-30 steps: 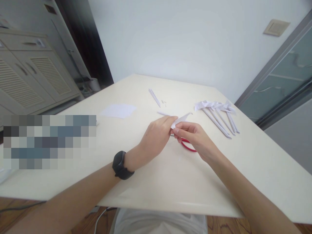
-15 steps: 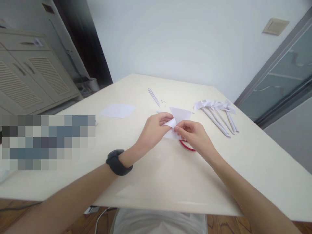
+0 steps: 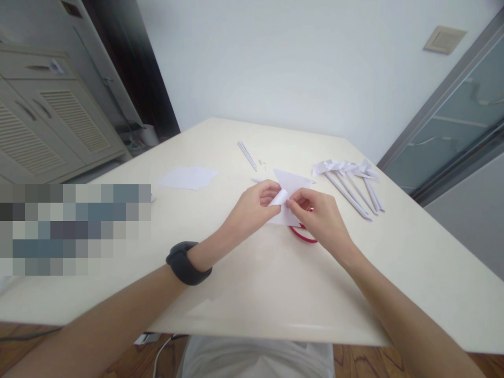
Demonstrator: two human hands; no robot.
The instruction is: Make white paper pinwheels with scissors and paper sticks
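A white sheet of paper (image 3: 292,182) is between my two hands, over the table, its near-left corner curled into a loose roll. My left hand (image 3: 255,205), with a black band on the wrist, is closed round the curled part, thumb below and fingers above. The fingertips of my right hand (image 3: 318,210) pinch the paper's edge beside the curl. Just under my right hand, a red loop (image 3: 303,236) that looks like a scissors handle shows; the rest is hidden by the hand and paper.
On the white table (image 3: 244,289), rolled paper sticks with crumpled paper tops (image 3: 348,184) lie at right. Thin white sticks (image 3: 247,156) and small scraps (image 3: 262,164) lie farther back. Another paper sheet (image 3: 189,177) lies at left. A wall (image 3: 255,63) stands behind the table.
My right hand has shifted slightly right along the paper, its fingertips a little apart from my left hand. The curled part is still in my left hand, and the sheet has tilted slightly.
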